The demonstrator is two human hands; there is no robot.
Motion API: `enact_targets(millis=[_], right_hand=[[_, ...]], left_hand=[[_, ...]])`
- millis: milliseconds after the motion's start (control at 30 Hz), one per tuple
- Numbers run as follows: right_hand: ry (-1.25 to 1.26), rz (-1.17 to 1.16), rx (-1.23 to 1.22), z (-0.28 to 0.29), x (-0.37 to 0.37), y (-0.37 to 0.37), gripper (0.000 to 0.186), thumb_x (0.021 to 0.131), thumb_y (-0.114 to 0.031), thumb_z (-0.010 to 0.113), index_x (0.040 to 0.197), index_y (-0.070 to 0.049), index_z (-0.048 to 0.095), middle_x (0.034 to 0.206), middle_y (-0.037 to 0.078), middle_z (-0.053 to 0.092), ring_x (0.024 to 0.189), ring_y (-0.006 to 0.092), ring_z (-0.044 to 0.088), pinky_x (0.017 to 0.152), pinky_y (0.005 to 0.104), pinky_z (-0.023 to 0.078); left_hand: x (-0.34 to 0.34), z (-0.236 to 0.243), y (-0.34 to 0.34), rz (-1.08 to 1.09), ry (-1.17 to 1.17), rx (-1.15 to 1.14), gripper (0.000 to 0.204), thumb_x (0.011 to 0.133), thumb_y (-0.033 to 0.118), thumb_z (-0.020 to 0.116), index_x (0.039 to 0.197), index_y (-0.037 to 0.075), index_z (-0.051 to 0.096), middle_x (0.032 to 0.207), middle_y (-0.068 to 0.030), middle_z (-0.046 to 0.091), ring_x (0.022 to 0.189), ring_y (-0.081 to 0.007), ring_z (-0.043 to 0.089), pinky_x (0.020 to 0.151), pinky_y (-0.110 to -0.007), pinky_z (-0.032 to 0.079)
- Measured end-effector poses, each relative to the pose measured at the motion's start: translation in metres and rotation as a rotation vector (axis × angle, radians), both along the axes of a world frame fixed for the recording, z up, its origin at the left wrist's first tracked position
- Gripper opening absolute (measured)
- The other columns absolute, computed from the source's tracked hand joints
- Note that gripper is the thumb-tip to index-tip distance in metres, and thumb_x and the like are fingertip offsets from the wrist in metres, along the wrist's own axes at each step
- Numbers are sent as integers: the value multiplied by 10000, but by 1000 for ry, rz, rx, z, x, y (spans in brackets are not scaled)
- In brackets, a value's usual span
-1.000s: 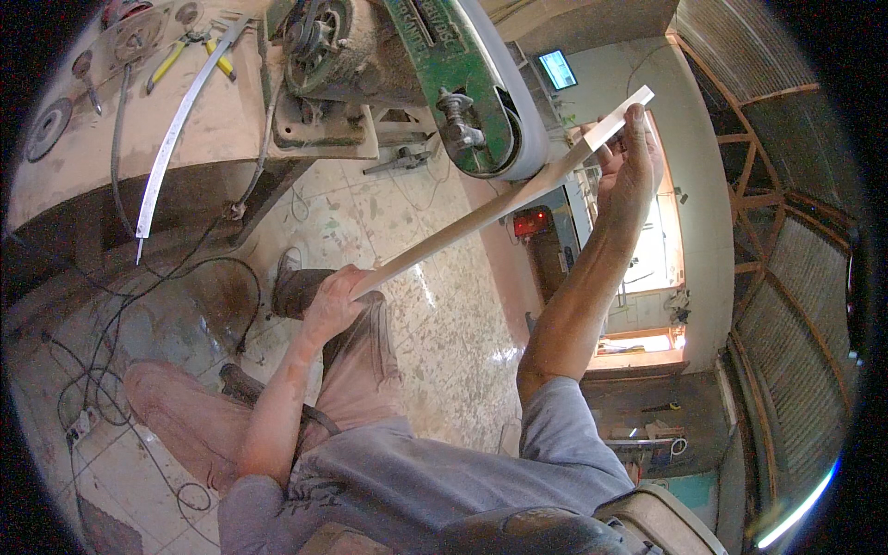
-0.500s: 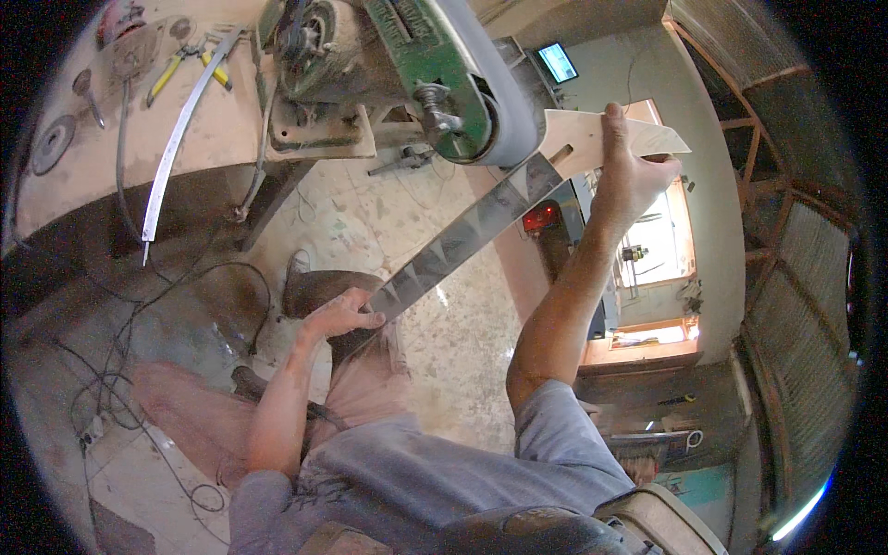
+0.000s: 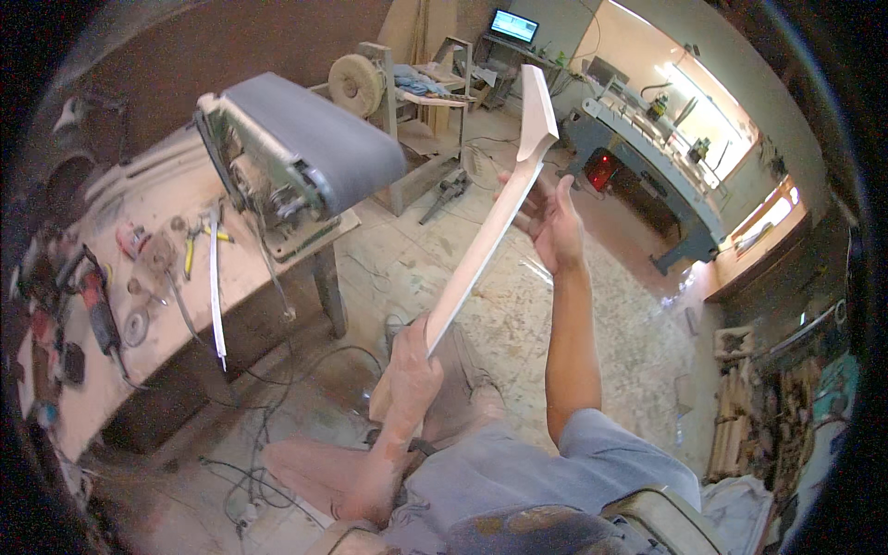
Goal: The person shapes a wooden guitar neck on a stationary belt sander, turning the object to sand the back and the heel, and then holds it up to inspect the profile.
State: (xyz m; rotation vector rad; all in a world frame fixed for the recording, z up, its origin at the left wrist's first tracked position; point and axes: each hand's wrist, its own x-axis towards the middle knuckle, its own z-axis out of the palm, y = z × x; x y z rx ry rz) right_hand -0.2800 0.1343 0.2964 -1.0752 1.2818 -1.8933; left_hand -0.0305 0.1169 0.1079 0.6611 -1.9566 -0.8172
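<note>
- Swung away from the belt sander (image 3: 305, 139), the wooden neck (image 3: 486, 245) slants above the floor (image 3: 620, 310); I judge it clear of grinding.
- Left hand (image 3: 414, 368): fingers clasp its lower end.
- Right hand (image 3: 561, 236): fingers spread, contact unclear.

Left: tabletop (image 3: 166, 335), with belt sander (image 3: 319, 139) at its right end; thin strip (image 3: 216, 301) across pliers (image 3: 191, 254), overhanging the near edge; abrasive disc (image 3: 136, 327) left of the strip; power tool (image 3: 98, 310) toward the left end. Centre: guitar neck (image 3: 483, 252), lower end in left hand (image 3: 413, 372), upper part beside right hand (image 3: 557, 229), right of the sander. Behind the sander, to its right: buffing wheel (image 3: 356, 85). Rear: computer screen (image 3: 514, 26). Right rear: machine table (image 3: 638, 143).
</note>
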Motion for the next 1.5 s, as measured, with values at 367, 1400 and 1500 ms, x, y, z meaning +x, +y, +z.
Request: enact_targets(millis=[367,1400,1500], right_hand=[[-65,93,-75,-25,10,27,493,1037,-228,417,1443,52,398,1427,217,549,1187,305,637,1029,448,507],[592,-256,-52,120,136,-150,435,987,-310,627,1186,74,583,918,194,687,775,232,708,666,351,621],[589,-223,-52,129,117,-155,467,972,-321,652,1183,88,579,916,215,686,779,244,710,656,356,621]], left_hand=[[1,29,36,161,-188,11,633,719,-26,642,1335,62,526,1035,-203,522,991,-434,534,881,-511,447],[14,-80,-118,-142,335,264,730,712,-104,564,1399,143,584,976,-149,590,908,-375,593,800,-441,491],[7,-76,-119,-142,339,254,705,735,-86,602,1398,153,589,978,-151,597,906,-368,598,794,-446,497]])
